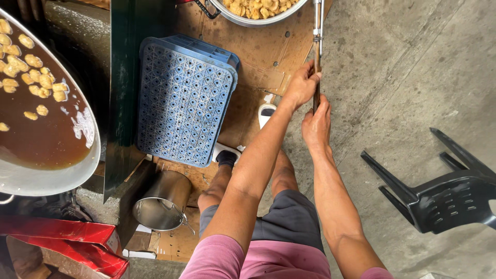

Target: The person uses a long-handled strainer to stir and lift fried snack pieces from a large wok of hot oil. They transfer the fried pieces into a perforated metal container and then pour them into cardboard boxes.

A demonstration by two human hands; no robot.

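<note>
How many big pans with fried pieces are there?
2: a wok of oil at left, and a metal basin at the top edge, partly cut off. Others may lie outside view.

Pink short sleeves (227, 258), dark grey shorts (289, 217), white shoes (266, 112), black socks.

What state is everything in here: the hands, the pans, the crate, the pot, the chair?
Left hand: closed round the long handle.
Right hand: closed round the same handle, lower down.
Big wok: holds brown oil with golden pieces floating.
Metal basin: filled with fried pieces.
Blue crate: upside down.
Steel pot: on its side.
Black chair: tipped over.
</note>
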